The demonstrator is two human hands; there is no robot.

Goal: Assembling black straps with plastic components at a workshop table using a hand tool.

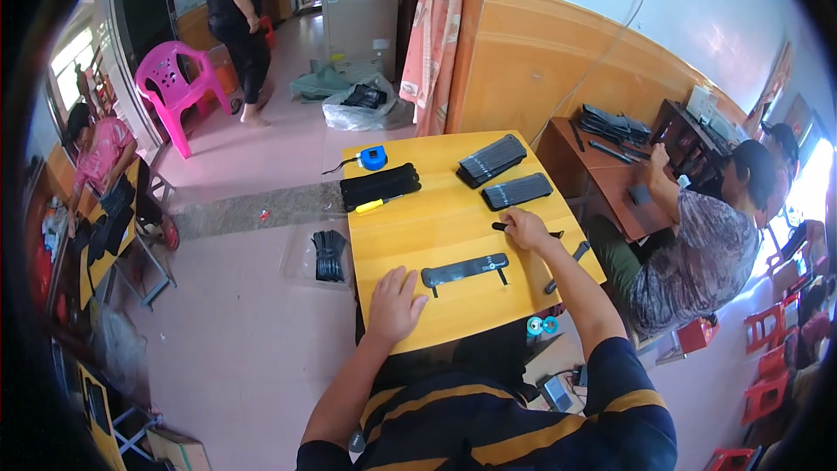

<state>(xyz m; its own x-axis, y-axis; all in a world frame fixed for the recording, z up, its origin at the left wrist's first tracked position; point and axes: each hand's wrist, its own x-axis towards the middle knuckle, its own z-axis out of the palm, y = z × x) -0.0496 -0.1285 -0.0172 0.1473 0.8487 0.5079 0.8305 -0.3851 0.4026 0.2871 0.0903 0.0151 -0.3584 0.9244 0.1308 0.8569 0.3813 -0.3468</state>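
Note:
My left hand (397,307) lies flat on the near left of the yellow table (392,244), fingers stretched and holding nothing. Just right of it is a flat, dark strip with rounded ends (462,271), with pale marks near its right end. Two short black marks show on the tabletop below the strip. My right hand (527,230), above the strip's right end, is closed on a thin black bar (500,226). The bar's ends stick out on both sides of the fingers; its middle is hidden. A long dark tool (568,267) lies by the right edge.
Two stacks of dark strips (491,160) (517,192) sit at the far right, a blue tape measure (372,157), black bundle (380,183) and yellow-handled tool (370,206) at the far left. A co-worker (697,244) sits close on the right; a pink chair (179,87) stands beyond.

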